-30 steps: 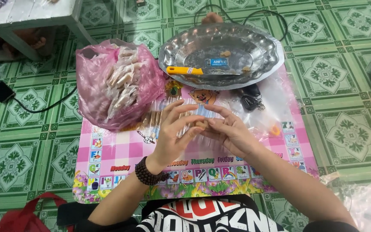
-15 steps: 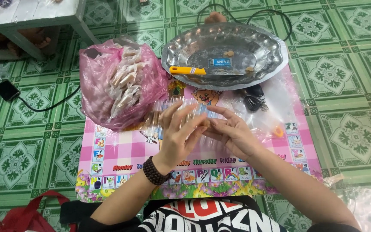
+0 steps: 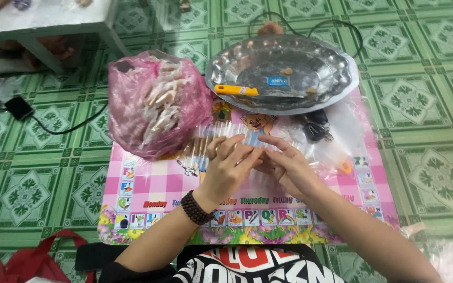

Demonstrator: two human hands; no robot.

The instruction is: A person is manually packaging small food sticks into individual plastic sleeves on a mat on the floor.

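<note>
Clear plastic bags (image 3: 221, 137) lie in a stack at centre frame on the pink picture mat (image 3: 148, 191), both hands on them. Left hand (image 3: 230, 167), fingers spread flat, presses the stack; right hand (image 3: 289, 169) pinches its edge, grip closed on the plastic. Pink bag (image 3: 155, 107) sits upper left of them, silver tray (image 3: 284, 71) with a yellow knife (image 3: 236, 90) above.

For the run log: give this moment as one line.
left hand: on clear plastic sleeves | right hand: same | pink bag left | metal tray behind
</note>
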